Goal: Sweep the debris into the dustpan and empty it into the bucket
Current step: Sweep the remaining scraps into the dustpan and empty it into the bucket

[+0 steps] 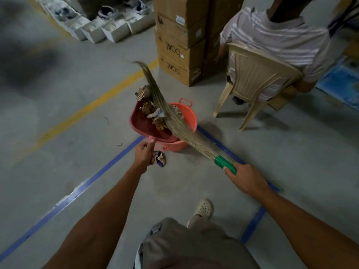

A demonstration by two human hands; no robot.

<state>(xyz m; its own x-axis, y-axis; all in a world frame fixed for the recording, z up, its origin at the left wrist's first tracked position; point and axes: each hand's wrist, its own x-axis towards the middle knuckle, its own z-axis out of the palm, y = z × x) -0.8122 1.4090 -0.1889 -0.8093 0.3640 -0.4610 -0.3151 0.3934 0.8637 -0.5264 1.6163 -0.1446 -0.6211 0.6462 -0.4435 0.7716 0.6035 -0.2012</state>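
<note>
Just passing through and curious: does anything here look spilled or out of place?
Yes. A crumpled wrapper lies on the floor beside the orange bucket, just below the left hand gripping the dustpan, and a small scrap lies nearby. Both are outside the dustpan, where the other debris sits.

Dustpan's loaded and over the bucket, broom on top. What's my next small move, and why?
Probably tilt the dustpan toward the bucket with the left hand, letting the broom in the right hand rake the debris in: the pan sits over the rim, loaded, bristles resting on the pile. A wrapper on the floor waits for later.
</note>
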